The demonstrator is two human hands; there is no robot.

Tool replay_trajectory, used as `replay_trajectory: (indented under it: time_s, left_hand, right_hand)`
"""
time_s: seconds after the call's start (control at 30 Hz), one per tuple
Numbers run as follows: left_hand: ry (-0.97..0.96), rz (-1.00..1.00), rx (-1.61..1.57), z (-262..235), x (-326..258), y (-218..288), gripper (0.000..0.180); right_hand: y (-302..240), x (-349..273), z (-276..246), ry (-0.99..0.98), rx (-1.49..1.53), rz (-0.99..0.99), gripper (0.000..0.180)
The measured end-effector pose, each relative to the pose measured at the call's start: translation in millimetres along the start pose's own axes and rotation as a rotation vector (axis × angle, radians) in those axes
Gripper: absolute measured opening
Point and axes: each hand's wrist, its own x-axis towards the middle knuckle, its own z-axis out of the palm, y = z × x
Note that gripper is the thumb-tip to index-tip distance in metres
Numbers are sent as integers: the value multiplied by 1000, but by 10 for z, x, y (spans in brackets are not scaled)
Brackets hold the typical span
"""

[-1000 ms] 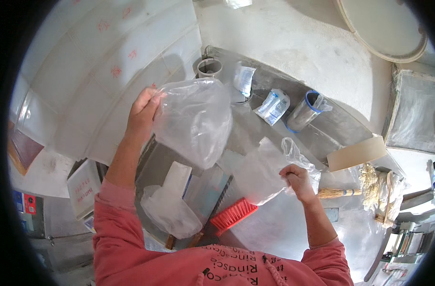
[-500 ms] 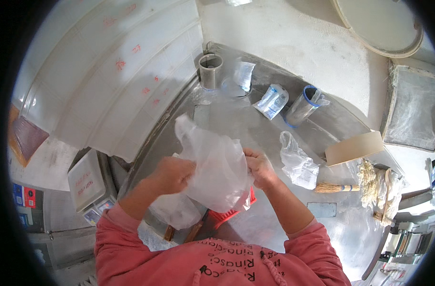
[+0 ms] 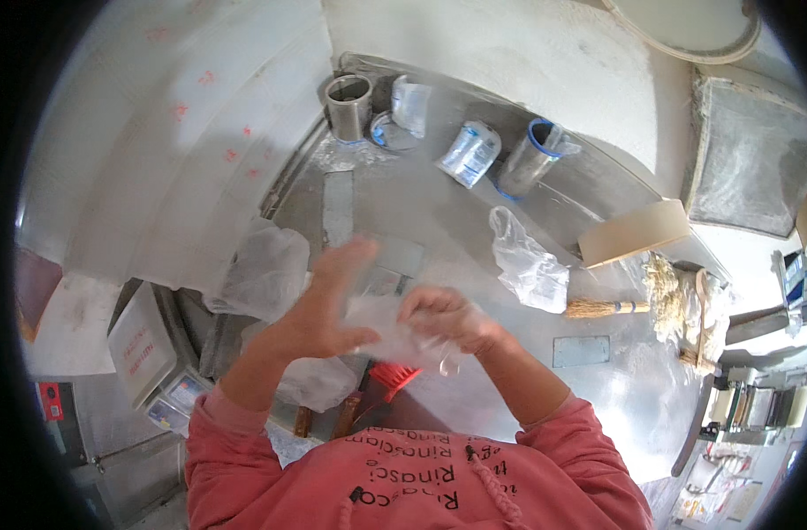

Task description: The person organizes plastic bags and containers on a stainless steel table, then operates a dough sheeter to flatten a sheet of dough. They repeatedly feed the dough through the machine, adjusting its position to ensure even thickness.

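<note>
- Moved: left hand (image 3: 333, 296), fist now spread open, blurred.
- Right hand (image 3: 443, 318) pinches translucent bag (image 3: 381, 316), so apparently bearing it alone.

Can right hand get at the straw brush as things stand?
Probably yes: nothing seems to stand between the right hand and the straw brush, though the hand appears to pinch a plastic bag, likely needing release.

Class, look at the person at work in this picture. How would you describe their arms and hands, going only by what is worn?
Pinkish-red hoodie sleeves cover the upper arms and stop partway along the forearms, which are bare beyond them. The left hand and right hand wear no gloves.
</note>
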Motion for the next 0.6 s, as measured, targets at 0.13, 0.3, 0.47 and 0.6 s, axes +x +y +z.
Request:
replay_trajectory:
  time_s: [0.13,0.3,0.47,0.6]
  left_hand:
    - [-735,-437,-343,149,445,-167,29]
    - [-395,-648,-696,-112,671,-635,22]
    - [126,-594,-1378,0,576,-808,30]
    - [548,-869,-1330,333,337,-822,43]
  right_hand:
    - [-256,-145,-130,116,-112,-133,14]
    - [-507,-302,-710,337,-261,-42,16]
    - [-217,-176,-986,422,8,-179,18]
    - [132,-81,-1161,626,-40,-137,14]
